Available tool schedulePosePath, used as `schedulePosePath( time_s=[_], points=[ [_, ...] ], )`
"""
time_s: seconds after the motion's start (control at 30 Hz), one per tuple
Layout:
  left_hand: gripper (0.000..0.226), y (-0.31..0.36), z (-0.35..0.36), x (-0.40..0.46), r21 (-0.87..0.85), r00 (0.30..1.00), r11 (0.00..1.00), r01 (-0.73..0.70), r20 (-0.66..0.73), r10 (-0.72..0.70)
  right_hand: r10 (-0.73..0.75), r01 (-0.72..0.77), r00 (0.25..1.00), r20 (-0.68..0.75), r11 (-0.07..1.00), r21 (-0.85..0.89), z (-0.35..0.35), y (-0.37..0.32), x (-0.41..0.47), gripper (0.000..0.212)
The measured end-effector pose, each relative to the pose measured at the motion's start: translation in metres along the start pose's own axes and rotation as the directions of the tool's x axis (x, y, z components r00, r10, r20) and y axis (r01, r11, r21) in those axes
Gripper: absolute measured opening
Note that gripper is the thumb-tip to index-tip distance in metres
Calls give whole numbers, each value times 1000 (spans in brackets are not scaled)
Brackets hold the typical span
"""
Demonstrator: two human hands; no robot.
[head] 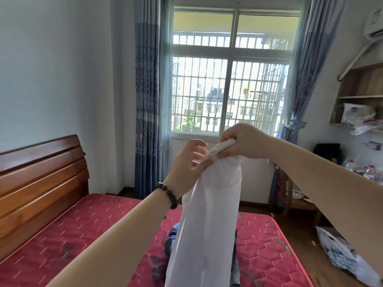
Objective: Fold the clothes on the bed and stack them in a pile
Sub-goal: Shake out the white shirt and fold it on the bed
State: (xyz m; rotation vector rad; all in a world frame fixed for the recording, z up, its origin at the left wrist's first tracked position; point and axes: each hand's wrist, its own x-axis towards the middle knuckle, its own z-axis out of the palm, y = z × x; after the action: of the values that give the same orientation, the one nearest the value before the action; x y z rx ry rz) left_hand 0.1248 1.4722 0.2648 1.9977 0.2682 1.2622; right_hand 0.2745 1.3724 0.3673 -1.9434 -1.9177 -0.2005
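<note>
A thin white garment hangs in front of me above the red mattress. My right hand pinches its bunched top edge. My left hand, with a dark bead bracelet on the wrist, touches the cloth just below that edge, its fingers loosely curled and apart. Behind the white garment, blue and dark clothes lie on the mattress, mostly hidden.
A wooden headboard stands at the left. A barred window with blue curtains fills the far wall. At the right are wooden shelves, water bottles and a plastic bag on the floor.
</note>
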Motion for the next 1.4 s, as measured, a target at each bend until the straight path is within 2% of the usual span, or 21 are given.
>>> schedulePosePath(
  time_s=[0.07, 0.13, 0.23, 0.37, 0.57, 0.67, 0.83, 0.93, 1.07, 1.17, 1.3, 1.4],
  points=[
    [30, -13, -3, -11, 127, 996, 989, -77, -36, 83, -1, 1, 999, -44, 1000, 8, 0, -1, 1, 17],
    [28, -26, -5, -25, 248, 991, 961, -123, -16, 131, -8, 9, 997, -79, 1000, 16, -1, -2, 2, 17],
    [30, -43, -8, -40, 331, 995, 938, -99, 37, 92, -20, 20, 994, -105, 1000, -4, -4, -4, 3, 18],
    [26, -47, -10, -51, 315, 996, 945, -90, 56, 76, -26, 31, 992, -122, 999, 44, -5, -7, 3, 14],
    [27, -45, 0, -63, 340, 996, 937, -84, -12, 93, -41, 46, 991, -127, 998, 36, -9, -6, 1, 15],
    [32, -45, 7, -67, 397, 998, 917, -49, 49, 33, -41, 43, 993, -110, 999, 15, -10, -7, -2, 15],
    [20, -45, -6, -61, 328, 998, 944, -34, 63, 14, -32, 31, 998, -53, 999, -17, -20, -2, -12, 7],
    [14, -45, -24, -50, 302, 1000, 953, -31, 11, 29, -3, 6, 1000, 19, 990, -138, -26, 3, -20, 15],
    [12, -38, -40, -36, 262, 999, 965, -12, 34, 4, 51, 14, 986, 158, 921, -388, -17, 4, -24, 3],
    [20, -34, -42, -34, 318, 997, 947, -47, 78, 24, 66, -6, 984, 167, 941, -338, -4, 2, -26, 17],
    [32, -34, -44, -41, 340, 995, 937, -82, 87, 56, -24, 55, 991, 129, 970, -237, 9, 0, -29, 13],
    [34, -37, -51, -49, 375, 988, 920, -113, 141, 63, -51, 75, 990, 134, 981, -178, 21, -1, -30, 41]
  ],
)
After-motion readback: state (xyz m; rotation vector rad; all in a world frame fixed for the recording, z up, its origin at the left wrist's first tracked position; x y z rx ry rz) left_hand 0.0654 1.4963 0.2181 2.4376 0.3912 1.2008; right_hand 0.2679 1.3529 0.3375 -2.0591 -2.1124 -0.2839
